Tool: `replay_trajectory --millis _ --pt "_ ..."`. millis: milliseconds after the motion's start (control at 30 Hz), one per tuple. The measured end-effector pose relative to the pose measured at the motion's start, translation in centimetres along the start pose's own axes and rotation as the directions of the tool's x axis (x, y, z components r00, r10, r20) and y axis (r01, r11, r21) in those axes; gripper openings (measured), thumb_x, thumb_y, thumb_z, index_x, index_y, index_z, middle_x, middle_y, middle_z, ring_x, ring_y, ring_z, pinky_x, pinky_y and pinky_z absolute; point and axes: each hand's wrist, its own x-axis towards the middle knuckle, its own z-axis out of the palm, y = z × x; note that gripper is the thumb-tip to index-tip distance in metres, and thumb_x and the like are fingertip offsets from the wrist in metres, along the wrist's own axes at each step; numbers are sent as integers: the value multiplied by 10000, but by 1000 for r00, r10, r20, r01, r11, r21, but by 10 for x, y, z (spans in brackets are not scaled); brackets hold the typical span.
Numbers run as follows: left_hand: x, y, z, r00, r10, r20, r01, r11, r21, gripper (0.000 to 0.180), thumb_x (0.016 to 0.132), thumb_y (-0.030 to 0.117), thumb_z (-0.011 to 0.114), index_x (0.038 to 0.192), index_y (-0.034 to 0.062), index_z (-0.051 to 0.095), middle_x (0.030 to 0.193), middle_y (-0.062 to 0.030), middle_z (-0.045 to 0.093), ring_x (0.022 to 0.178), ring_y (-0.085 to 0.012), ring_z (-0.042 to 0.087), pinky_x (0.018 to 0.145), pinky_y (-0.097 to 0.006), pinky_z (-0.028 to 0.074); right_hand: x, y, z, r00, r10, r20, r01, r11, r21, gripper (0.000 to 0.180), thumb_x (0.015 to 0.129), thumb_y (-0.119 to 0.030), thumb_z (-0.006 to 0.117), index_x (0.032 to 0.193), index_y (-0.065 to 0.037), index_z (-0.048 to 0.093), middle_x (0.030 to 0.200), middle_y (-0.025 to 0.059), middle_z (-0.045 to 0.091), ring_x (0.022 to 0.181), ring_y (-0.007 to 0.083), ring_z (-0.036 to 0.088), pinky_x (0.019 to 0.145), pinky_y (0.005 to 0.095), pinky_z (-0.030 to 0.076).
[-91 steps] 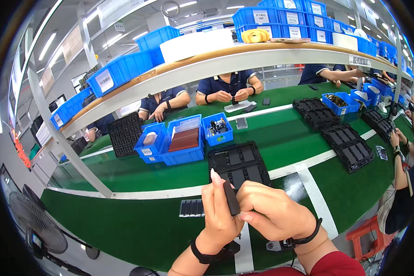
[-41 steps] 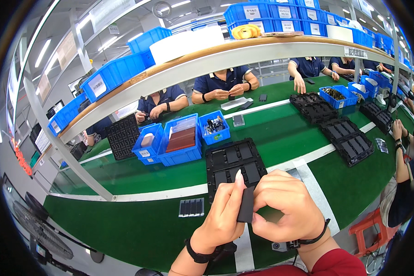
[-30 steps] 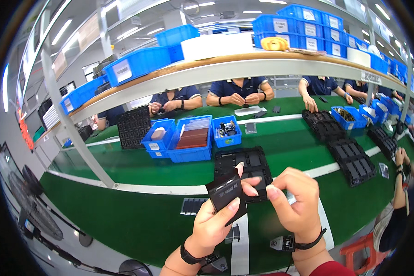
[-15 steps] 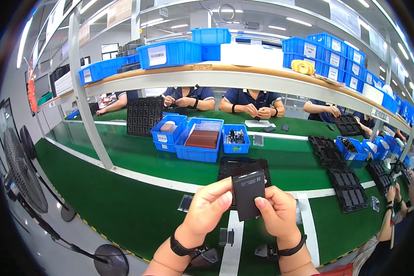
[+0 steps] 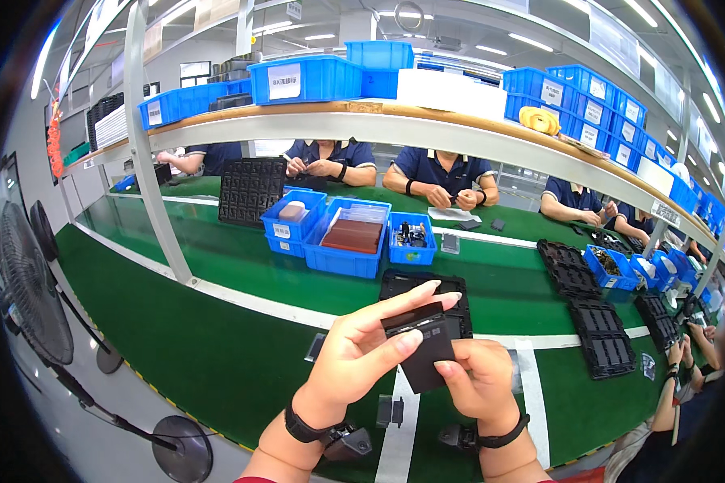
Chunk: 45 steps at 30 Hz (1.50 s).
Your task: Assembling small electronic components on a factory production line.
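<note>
A flat black rectangular battery [image 5: 428, 362] with small pale print is held up above the green bench, tilted, its upper edge toward my left hand. My left hand [image 5: 338, 358] pinches that upper edge, the thumb on the near face and the fingers stretched across the top. Lower down, my right hand [image 5: 485, 382] grips the battery's right side between thumb and curled fingers. Behind my hands lies a black moulded tray [image 5: 403, 285], partly covered by them. A small dark part [image 5: 390, 411] rests on the white strip below, and another [image 5: 315, 347] lies left of my left wrist.
Blue bins [image 5: 342, 259] stand across the bench, one with brown-red sheets. Black trays [image 5: 600, 338] lie at the right. A shelf post [image 5: 157, 169] rises at left, under a shelf of blue boxes [image 5: 306, 79]. Co-workers' hands [image 5: 451, 198] work opposite; a fan [image 5: 36, 282] stands left.
My left hand has shifted from the battery's left side up over its top edge, fingers now extended. The battery has tipped and dropped slightly. My right hand keeps its grip.
</note>
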Motion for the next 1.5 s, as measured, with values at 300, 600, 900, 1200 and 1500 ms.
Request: replay_trajectory --millis 300,600,900,1200,1500 --pt "-2 1 -8 995 -68 72 67 997 24 453 824 137 518 1214 -89 472 1134 -242 566 1118 -333 522 988 -433 356 -1 -2 0 995 93 38 -93 996 17 64 761 -3 639 771 15 578 625 111 609 509 191 601 454 263 435" --pt "8 9 -27 860 312 403 -506 421 753 372 751 165 577 1106 59 607 1151 -179 582 1084 -289 557 1005 -490 237 1 -6 -9 991 91 102 -95 995 31 61 768 -9 634 770 10 576 626 101 613 499 170 600 454 252 439" --pt "7 5 -24 847 388 363 -519 459 721 274 740 184 606 983 60 634 1046 -138 622 1039 -303 569 986 -485 267 0 -7 -6 993 70 91 -75 995 59 54 769 -2 626 766 6 574 587 96 597 481 171 584 438 253 428" --pt "0 -2 -22 712 619 332 -397 -34 917 351 643 363 748 838 107 610 918 -56 609 955 -271 572 907 -438 329 -3 -10 -1 994 105 -36 -106 994 -26 50 784 0 610 823 26 593 609 86 607 495 158 592 460 243 436" --pt "9 5 -34 855 373 361 -519 592 617 434 697 154 651 1104 10 603 1199 -152 534 1158 -332 461 966 -421 302 -5 -10 -3 969 247 31 -249 958 146 36 823 -29 581 818 7 584 567 75 610 489 125 592 460 225 420"
